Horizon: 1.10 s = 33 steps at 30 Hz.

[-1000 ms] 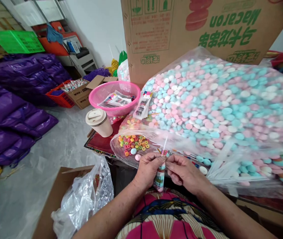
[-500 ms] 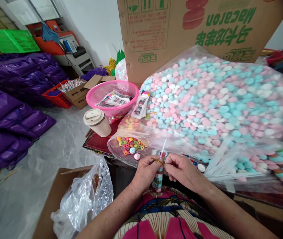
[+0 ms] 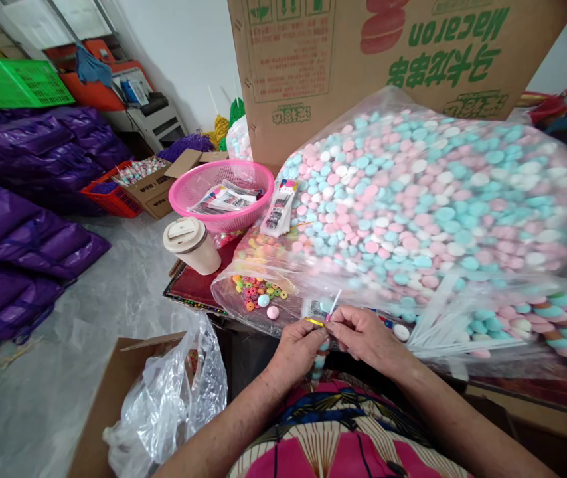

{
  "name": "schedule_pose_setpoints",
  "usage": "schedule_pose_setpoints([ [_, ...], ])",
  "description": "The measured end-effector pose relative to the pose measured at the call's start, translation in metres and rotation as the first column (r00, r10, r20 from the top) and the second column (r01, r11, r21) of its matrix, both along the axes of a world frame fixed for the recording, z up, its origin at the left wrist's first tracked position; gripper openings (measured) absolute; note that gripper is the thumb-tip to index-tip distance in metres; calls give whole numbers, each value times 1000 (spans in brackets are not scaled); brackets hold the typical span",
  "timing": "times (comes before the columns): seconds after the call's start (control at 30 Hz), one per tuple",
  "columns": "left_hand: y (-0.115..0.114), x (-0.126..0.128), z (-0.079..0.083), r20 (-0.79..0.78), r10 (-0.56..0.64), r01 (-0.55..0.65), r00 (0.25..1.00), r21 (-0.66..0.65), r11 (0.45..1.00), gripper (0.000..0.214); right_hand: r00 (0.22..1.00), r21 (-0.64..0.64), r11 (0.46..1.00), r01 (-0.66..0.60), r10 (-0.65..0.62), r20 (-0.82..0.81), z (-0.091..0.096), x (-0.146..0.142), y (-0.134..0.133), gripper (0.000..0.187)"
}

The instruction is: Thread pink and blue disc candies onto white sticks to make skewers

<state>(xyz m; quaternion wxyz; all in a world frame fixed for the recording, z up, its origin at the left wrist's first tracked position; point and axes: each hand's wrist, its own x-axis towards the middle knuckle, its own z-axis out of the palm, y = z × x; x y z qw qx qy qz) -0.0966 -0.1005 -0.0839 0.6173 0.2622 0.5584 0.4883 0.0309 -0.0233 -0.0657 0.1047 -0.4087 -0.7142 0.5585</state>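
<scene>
The candy skewer (image 3: pixel 320 362), at four o'clock from the cup (image 3: pixel 191 247), is gripped by the left hand (image 3: pixel 296 350) beside a gold tie (image 3: pixel 314 322); the right hand's (image 3: pixel 366 337) grip cannot be told.

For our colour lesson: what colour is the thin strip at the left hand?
The thin strip is yellow, best seen in the head view.

Fairly bright, cool, diffuse indoor light. Glints on crumpled plastic (image 3: pixel 164 405) and purple bags (image 3: pixel 24 226); milky glare on candy bag (image 3: pixel 433 186). Deep shadow below bench (image 3: pixel 191 284). Wide-lens stretch toward edges, upper-right corner dark. Detail at left hand (image 3: pixel 291 352), right hand (image 3: pixel 370 338) slightly soft.
</scene>
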Motion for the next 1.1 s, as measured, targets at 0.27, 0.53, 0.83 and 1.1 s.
schedule_pose_setpoints([
  [0.27, -5, 1, 0, 128, 76, -80, 989, 20, 997, 20, 991, 73, 991, 116, -111, -69, -7, -1, -10, 17],
  [0.53, -10, -1, 9, 49, -68, 62, 996, 124, 990, 37, 984, -96, 988, 120, -131, -117, -9, 4, -16, 21],
  [0.83, 11, -16, 22, 501, -238, 267, 832, 14, 964, 42, 866, 413, 845, -340, 453, -213, 38, 18, 10, 24],
  [1.1, 24, -3, 36, 567, -8, -17, 824, 38, 999, 63, 946, 92, 993, -73, 98, -309, 27, 15, 11, 28],
])
